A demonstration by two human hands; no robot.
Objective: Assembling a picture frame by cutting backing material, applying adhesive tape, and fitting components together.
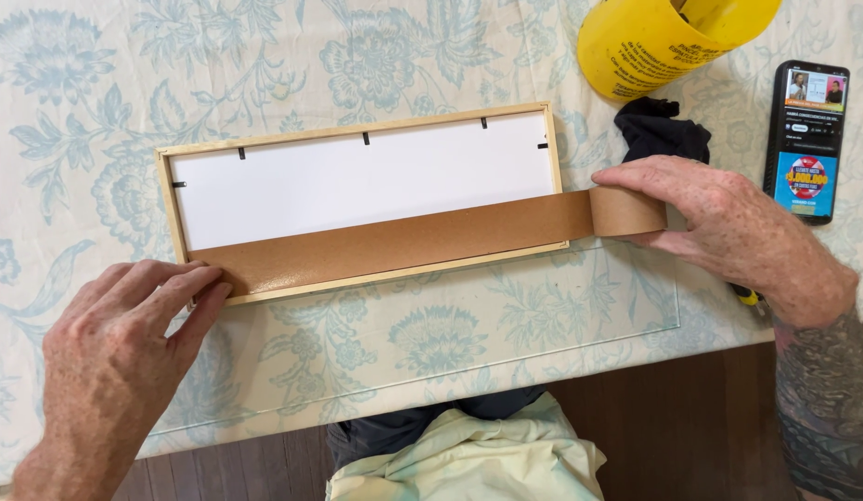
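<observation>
Head view: left hand [125, 343] presses flat fingers on the tape [394, 243] end at the frame [357, 199] corner; right hand [719, 227] grips the roll [626, 211]. Uneven pull could skew or wrinkle the strip.

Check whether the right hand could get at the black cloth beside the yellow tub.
Probably yes: the right hand holds the tape roll, but the black cloth lies just beyond its fingers, nothing between.

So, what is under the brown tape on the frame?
The brown paper tape covers the wooden frame's lower edge and white backing; whatever lies beneath it is hidden.
</observation>
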